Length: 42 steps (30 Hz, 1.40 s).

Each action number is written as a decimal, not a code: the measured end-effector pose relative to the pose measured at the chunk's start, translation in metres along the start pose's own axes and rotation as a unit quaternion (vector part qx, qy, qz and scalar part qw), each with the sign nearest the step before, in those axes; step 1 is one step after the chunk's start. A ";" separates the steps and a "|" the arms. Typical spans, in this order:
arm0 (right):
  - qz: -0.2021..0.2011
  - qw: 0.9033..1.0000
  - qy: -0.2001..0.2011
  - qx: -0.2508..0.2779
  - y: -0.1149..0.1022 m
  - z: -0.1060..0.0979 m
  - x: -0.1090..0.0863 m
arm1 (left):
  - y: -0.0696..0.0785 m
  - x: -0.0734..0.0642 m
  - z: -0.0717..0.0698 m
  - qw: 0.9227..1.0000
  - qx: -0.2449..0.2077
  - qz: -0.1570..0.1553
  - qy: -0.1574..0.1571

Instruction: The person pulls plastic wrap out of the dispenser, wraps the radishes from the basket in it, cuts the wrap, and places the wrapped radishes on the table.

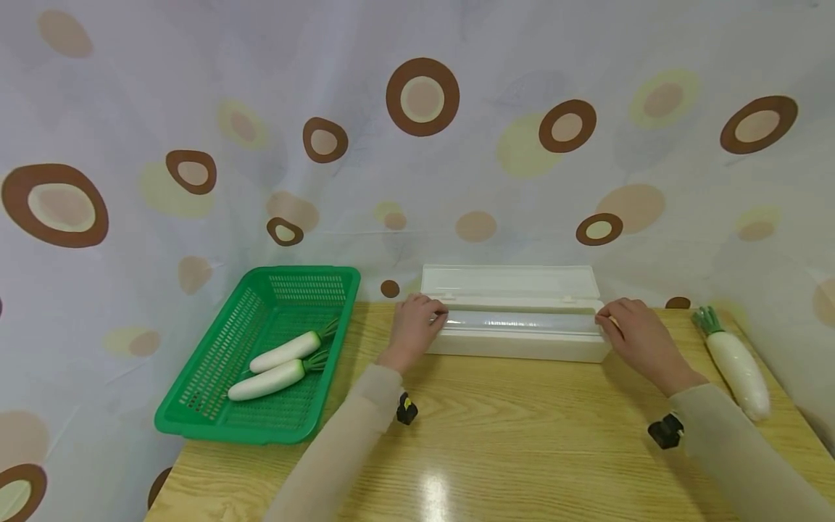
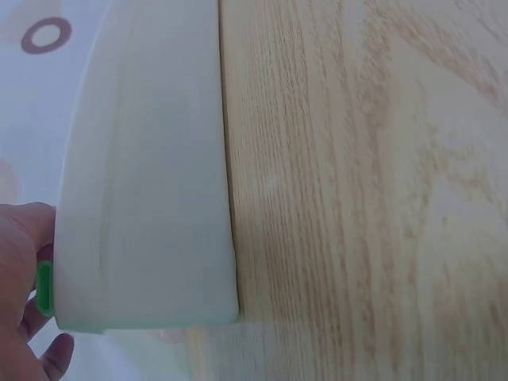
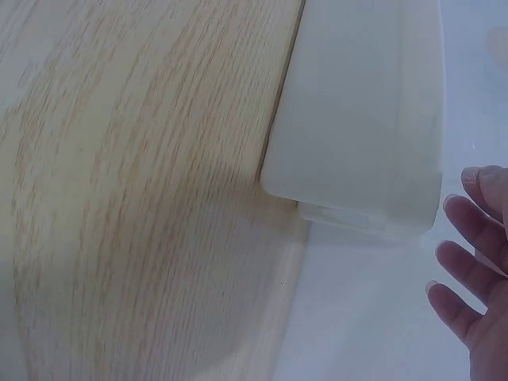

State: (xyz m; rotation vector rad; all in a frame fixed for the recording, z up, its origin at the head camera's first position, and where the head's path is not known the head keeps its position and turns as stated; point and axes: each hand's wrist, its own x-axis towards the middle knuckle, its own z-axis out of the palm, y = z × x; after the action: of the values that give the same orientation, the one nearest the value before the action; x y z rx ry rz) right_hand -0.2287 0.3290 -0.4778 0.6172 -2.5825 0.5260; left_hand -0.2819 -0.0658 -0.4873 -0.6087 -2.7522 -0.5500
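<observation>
Wooden desk (image 1: 509,435), wrap box (image 1: 522,349) with lid up

Film roll (image 1: 522,321) sits inside. Left hand (image 1: 414,324) at its left end, right hand (image 1: 636,333) at the right, fingers bent on both; can't really tell if either's pinching film. Green basket (image 1: 235,433) off left.

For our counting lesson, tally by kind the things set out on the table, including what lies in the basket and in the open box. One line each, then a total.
White radishes: 3
Green basket: 1
White box: 1
Roll of clear film: 1
Total: 6
</observation>
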 end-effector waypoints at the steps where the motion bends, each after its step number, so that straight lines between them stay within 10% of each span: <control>1: 0.001 1.000 -0.001 0.001 0.000 0.000 0.000 | -0.001 0.000 -0.001 1.000 -0.003 -0.003 -0.002; 42: 0.050 0.998 0.019 -0.011 -0.011 -0.016 0.014 | -0.001 0.014 -0.033 0.998 0.041 -0.004 0.039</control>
State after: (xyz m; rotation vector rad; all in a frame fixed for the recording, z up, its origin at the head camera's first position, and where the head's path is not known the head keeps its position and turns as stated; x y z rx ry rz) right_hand -0.2296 0.3221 -0.4550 0.4669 -2.5905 0.5344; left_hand -0.2884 -0.0756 -0.4533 -0.5467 -2.6899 -0.4488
